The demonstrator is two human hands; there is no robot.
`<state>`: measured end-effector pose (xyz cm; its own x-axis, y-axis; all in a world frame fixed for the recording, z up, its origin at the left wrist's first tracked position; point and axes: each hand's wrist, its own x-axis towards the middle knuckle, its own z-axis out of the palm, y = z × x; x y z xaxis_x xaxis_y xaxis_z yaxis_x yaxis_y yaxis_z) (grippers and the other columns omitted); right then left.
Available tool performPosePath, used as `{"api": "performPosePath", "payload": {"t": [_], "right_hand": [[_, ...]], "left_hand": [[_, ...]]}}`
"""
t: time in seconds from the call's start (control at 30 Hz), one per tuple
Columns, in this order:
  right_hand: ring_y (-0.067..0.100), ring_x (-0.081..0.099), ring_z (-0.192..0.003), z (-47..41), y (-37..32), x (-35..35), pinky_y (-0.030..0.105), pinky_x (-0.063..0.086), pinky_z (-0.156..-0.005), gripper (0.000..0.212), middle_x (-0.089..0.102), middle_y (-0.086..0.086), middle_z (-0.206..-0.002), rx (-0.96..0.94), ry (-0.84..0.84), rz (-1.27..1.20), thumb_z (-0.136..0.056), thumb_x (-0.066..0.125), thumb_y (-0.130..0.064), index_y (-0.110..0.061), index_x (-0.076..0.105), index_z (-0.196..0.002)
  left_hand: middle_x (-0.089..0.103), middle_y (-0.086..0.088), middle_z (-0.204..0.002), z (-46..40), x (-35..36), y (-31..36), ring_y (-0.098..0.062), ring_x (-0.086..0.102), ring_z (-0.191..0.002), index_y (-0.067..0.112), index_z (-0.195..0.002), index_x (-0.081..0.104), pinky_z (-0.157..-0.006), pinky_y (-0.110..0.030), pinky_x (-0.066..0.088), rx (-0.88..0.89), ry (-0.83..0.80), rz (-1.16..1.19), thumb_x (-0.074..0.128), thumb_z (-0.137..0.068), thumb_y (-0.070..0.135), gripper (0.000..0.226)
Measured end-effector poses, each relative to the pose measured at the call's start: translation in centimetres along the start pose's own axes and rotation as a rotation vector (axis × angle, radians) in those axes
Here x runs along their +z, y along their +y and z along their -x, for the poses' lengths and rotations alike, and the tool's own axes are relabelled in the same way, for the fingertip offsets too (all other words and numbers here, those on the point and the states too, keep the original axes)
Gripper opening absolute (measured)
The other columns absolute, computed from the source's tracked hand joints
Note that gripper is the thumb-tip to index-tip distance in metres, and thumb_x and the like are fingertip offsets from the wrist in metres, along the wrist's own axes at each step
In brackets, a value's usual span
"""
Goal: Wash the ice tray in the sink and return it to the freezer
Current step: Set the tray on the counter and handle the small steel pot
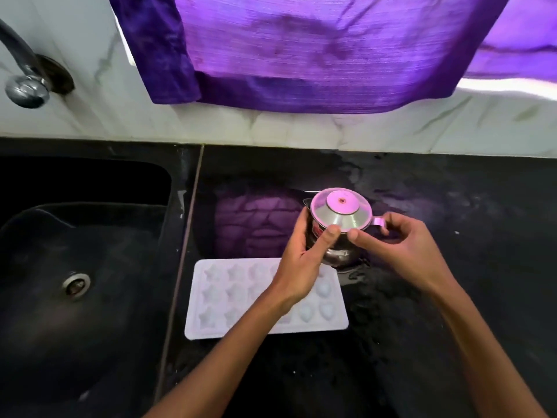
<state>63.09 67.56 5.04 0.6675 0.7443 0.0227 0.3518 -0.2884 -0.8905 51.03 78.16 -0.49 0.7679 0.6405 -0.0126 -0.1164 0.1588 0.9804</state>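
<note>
Head view, from the left: a dark tap (25,82) curves out of the marbled wall above a black sink (90,236), its steel drain (76,284) showing in the basin. No water can be seen running, so the basin looks ready for washing but idle.

Just right of the sink's edge, on the black counter (452,282), lies the white ice tray (229,300), flat with its star and rounded cavities facing up. It sits close to the sink, probably parked there within easy reach while both hands deal with something else. Whether it is already washed cannot be told.

Crossing over the tray's far right corner, the left hand (301,267) wraps its curled fingers round the side of a small steel pot (328,245) standing just beyond the tray, thumb up against the edge of the lid (340,211). That grip seems meant to steady the pot.

The right hand (401,245) comes in from the other side with its fingers loosely curled: the thumb tip touches the lid's near rim and the other fingers hook by the pot's side handle (378,221). With 2 hands on it, the lid is likely being seated or lifted.

Above, a purple cloth (316,55) hangs over the wall, tinting the steel and the counter's sheen.
</note>
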Motion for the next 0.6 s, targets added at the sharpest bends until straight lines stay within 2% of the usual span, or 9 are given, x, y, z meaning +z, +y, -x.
{"api": "performPosePath", "payload": {"t": [0.13, 0.27, 0.37, 0.5, 0.6], "right_hand": [[0.017, 0.055, -0.062, 2.4, 1.4, -2.7, 0.034, 0.046, -0.062, 0.069, 0.066, 0.019, -0.075, 0.033, 0.003, 0.069, -0.051, 0.081, -0.061, -0.002, 0.054, -0.074], [0.012, 0.058, -0.057, 4.0, 1.4, -4.3, 0.021, 0.046, -0.055, 0.057, 0.066, 0.009, -0.064, 0.050, 0.004, 0.107, -0.050, 0.084, -0.046, -0.003, 0.052, -0.068], [0.013, 0.061, -0.061, 4.7, 1.4, -4.7, 0.025, 0.047, -0.060, 0.056, 0.068, 0.011, -0.070, 0.050, -0.016, 0.184, -0.048, 0.083, -0.046, -0.002, 0.059, -0.072], [0.010, 0.056, -0.058, 4.8, 1.7, -4.6, 0.022, 0.046, -0.057, 0.055, 0.067, 0.011, -0.069, 0.067, -0.004, 0.200, -0.046, 0.084, -0.049, -0.006, 0.058, -0.068], [0.011, 0.057, -0.059, 4.4, 1.8, -4.4, 0.032, 0.048, -0.062, 0.057, 0.067, 0.008, -0.069, 0.083, 0.005, 0.229, -0.044, 0.084, -0.054, -0.010, 0.056, -0.066]], "left_hand": [[0.053, 0.013, -0.137, 2.0, 3.4, -1.9, 0.002, 0.049, -0.125, 0.027, -0.145, 0.034, -0.106, -0.024, 0.040, -0.066, -0.007, 0.024, 0.055, -0.091, 0.040, 0.060], [0.052, 0.018, -0.136, 4.0, 5.8, -3.5, 0.011, 0.047, -0.122, 0.026, -0.145, 0.032, -0.105, -0.015, 0.037, -0.111, -0.011, -0.004, 0.048, -0.094, 0.044, 0.056], [0.048, 0.014, -0.141, 4.9, 6.4, -3.9, 0.006, 0.044, -0.128, 0.023, -0.146, 0.028, -0.109, -0.019, 0.034, -0.159, -0.056, -0.021, 0.042, -0.093, 0.050, 0.062], [0.049, 0.012, -0.140, 5.0, 6.3, -4.0, 0.006, 0.044, -0.126, 0.023, -0.145, 0.032, -0.096, 0.000, 0.034, -0.185, -0.083, -0.052, 0.037, -0.084, 0.057, 0.070], [0.048, 0.014, -0.141, 5.0, 6.2, -4.3, 0.005, 0.043, -0.128, 0.025, -0.144, 0.033, -0.095, 0.001, 0.033, -0.199, -0.094, -0.056, 0.034, -0.082, 0.059, 0.071]]}}
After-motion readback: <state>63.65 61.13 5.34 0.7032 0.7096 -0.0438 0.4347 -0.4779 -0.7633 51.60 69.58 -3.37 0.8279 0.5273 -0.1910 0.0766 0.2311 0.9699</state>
